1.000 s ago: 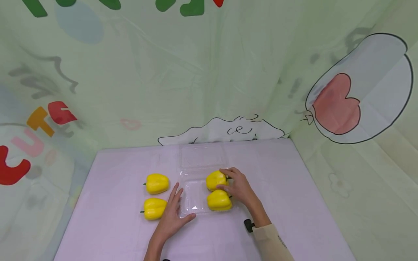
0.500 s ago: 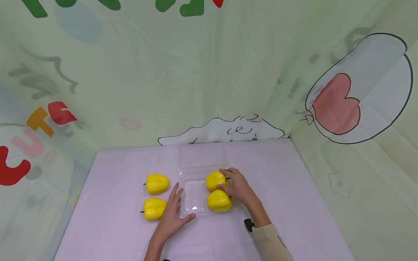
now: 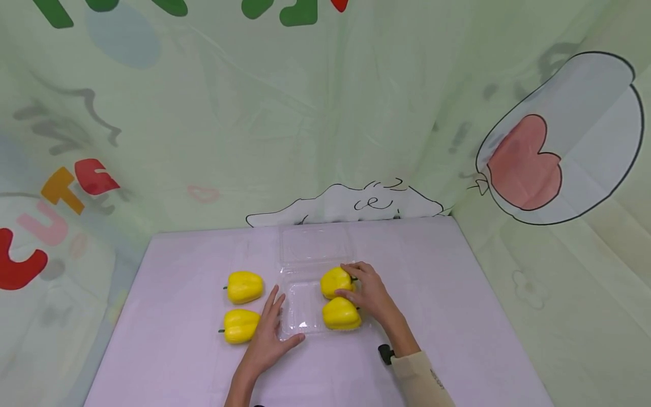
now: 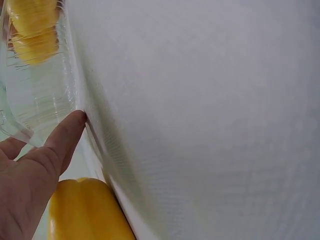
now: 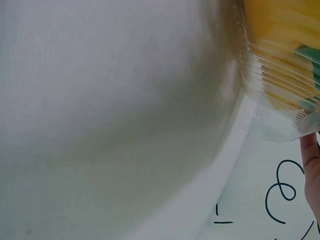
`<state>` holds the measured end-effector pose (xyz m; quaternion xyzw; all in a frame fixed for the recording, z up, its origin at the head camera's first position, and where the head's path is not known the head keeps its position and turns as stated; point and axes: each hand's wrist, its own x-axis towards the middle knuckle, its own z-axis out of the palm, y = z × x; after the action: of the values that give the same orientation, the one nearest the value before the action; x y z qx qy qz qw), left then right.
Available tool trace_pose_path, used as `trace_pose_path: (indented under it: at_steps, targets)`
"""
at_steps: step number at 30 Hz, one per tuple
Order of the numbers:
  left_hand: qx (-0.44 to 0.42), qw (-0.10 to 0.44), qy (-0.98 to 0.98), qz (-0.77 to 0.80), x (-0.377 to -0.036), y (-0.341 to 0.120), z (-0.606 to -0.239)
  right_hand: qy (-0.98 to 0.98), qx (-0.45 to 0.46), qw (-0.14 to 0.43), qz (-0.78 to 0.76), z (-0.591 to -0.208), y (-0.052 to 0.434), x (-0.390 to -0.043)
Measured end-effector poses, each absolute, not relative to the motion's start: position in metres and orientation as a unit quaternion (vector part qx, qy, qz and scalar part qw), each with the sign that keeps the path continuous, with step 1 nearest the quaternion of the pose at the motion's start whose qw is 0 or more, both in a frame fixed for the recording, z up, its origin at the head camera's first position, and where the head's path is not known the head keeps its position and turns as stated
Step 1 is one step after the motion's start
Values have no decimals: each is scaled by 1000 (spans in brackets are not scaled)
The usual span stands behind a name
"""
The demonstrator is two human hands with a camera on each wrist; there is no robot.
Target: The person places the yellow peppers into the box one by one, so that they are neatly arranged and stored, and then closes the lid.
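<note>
A clear plastic clamshell container (image 3: 304,308) lies open on the table, with two yellow bell peppers in its right half. My right hand (image 3: 370,291) holds the far bell pepper (image 3: 334,281) between thumb and fingers at its stem end. Just below it sits the near bell pepper (image 3: 341,314), stem also toward the right. My left hand (image 3: 267,336) rests at the container's left edge with fingers extended and thumb spread; the left wrist view shows a fingertip at the rim. Two more peppers, an upper one (image 3: 245,287) and a lower one (image 3: 239,326), lie left of the container.
The container's lid (image 3: 315,246) is folded back toward the rear wall. A pale lilac cloth covers the table (image 3: 422,265). Printed light-green curtains (image 3: 325,124) enclose the back and both sides.
My right hand and forearm have shifted very slightly left, still holding the far bell pepper. The left hand and the other peppers look unmoved.
</note>
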<state>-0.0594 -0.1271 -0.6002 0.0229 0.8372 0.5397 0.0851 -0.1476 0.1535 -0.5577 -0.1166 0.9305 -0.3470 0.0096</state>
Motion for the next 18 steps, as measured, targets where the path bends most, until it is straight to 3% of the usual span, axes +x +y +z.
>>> trace_pose_path:
  at_steps: [18]
  targets:
    - [25,88,835,543,-60,-129,-603,915,-108,0,-388,-564,151,-144]
